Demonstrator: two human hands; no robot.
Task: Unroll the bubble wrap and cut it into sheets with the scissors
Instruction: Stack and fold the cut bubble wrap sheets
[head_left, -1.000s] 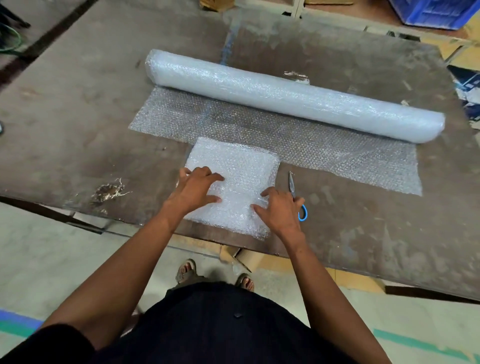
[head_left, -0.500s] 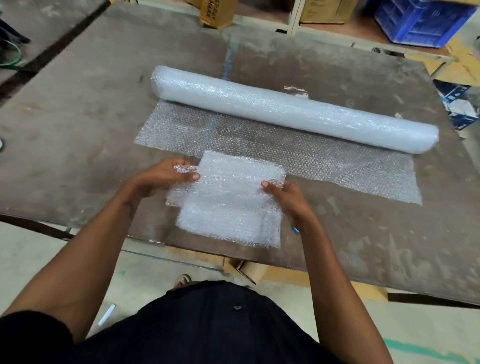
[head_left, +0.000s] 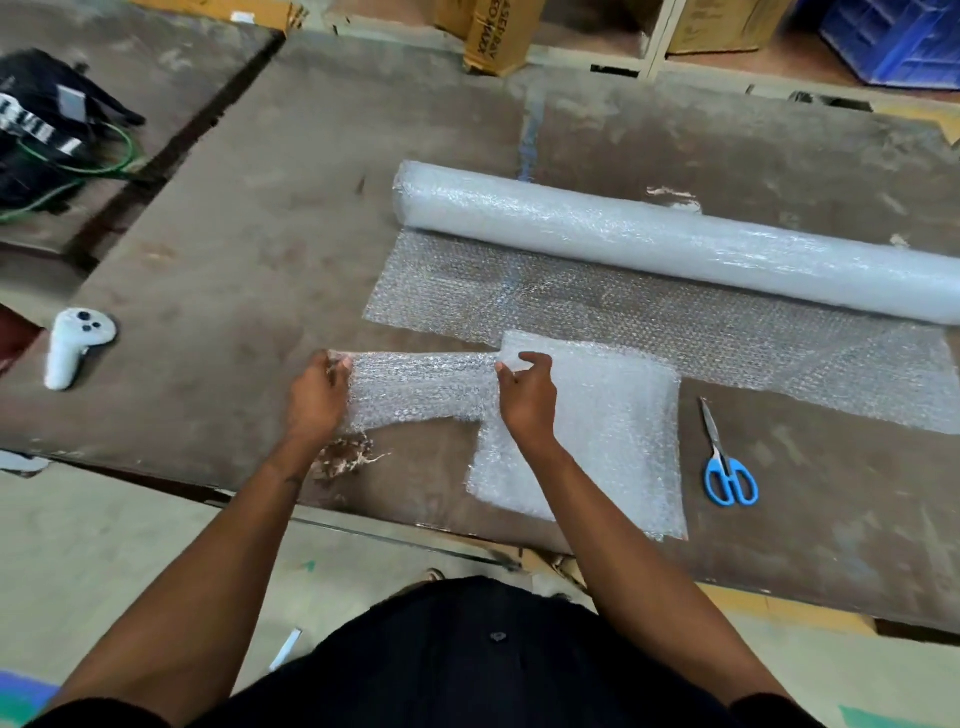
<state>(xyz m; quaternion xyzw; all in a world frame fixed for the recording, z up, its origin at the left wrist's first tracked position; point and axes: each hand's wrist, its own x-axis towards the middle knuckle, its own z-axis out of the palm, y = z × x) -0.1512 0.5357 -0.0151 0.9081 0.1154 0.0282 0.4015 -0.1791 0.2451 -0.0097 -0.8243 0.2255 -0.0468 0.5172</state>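
Note:
A long bubble wrap roll (head_left: 675, 244) lies across the brown table (head_left: 260, 218), with an unrolled stretch (head_left: 727, 338) spread toward me. A stack of cut sheets (head_left: 613, 436) rests near the front edge. I hold one cut sheet (head_left: 421, 389) just above the table, left of the stack. My left hand (head_left: 317, 395) pinches its left edge and my right hand (head_left: 527, 395) pinches its right edge. Blue-handled scissors (head_left: 724, 462) lie shut on the table right of the stack, untouched.
A white hand controller (head_left: 75, 345) lies at the table's left. A black bag with green cable (head_left: 47, 140) sits at far left. Cardboard boxes (head_left: 493, 36) and a blue crate (head_left: 893, 36) stand behind the table. A chipped patch (head_left: 345, 460) marks the front edge.
Both hands went from pressing flat on the stack to pinching the top sheet and carrying it off to the left. The view shifted left, uncovering the scissors.

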